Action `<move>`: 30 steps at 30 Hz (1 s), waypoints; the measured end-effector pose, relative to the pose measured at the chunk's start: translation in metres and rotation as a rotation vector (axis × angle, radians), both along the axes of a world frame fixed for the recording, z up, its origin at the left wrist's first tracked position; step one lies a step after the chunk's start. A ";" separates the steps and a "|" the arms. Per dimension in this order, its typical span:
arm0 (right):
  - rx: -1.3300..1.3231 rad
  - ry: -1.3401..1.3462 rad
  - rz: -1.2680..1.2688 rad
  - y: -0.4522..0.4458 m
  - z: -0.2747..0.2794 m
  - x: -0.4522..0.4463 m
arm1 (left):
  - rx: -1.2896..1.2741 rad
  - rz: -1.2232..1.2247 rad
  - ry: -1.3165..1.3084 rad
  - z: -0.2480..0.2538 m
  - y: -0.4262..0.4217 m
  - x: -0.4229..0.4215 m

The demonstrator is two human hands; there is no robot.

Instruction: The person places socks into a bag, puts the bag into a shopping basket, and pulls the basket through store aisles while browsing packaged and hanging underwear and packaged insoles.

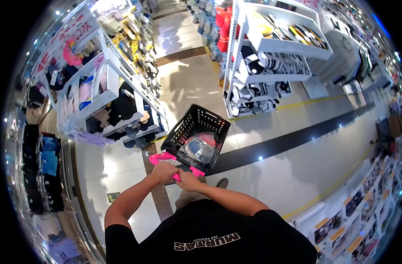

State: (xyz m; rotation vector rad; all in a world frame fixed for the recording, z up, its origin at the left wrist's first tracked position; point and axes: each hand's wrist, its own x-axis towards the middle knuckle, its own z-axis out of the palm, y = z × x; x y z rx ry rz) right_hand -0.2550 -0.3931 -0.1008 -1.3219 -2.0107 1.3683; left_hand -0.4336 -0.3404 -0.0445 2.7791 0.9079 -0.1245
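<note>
A black perforated shopping basket (172, 136) stands on the floor in front of me, with a bright pink handle (195, 171) at its near side. My left hand (165, 171) is closed around the left part of this handle. Right beside it, my right hand (188, 181) wraps the handle too, the two hands nearly touching. Inside the basket lie a few clear-wrapped packages (199, 148), greyish and red; what they contain I cannot make out. My fingers hide the middle of the handle.
On the left stands a white shelf rack (95, 100) with packaged clothing. A taller white rack (264, 44) with black-and-white goods rises ahead right. Between them a tiled aisle (179, 81) runs forward. White display bins (341, 220) line the lower right.
</note>
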 end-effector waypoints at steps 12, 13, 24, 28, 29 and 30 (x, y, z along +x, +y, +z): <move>-0.078 -0.041 -0.228 -0.018 0.015 -0.079 | 0.005 -0.336 -0.118 -0.001 0.027 -0.060; -0.109 -0.044 -0.266 -0.015 0.024 -0.084 | 0.005 -0.358 -0.115 -0.003 0.033 -0.066; -0.118 -0.012 -0.732 0.002 0.025 -0.092 | 0.068 -0.655 -0.152 -0.021 0.102 -0.019; -0.116 -0.082 -0.840 -0.002 0.023 -0.056 | 0.087 -0.750 -0.175 -0.024 0.106 0.034; -0.114 -0.113 -0.861 -0.003 0.018 -0.045 | 0.094 -0.773 -0.163 -0.022 0.105 0.050; -0.088 -0.117 -0.882 -0.005 0.010 -0.033 | 0.091 -0.782 -0.149 -0.019 0.103 0.068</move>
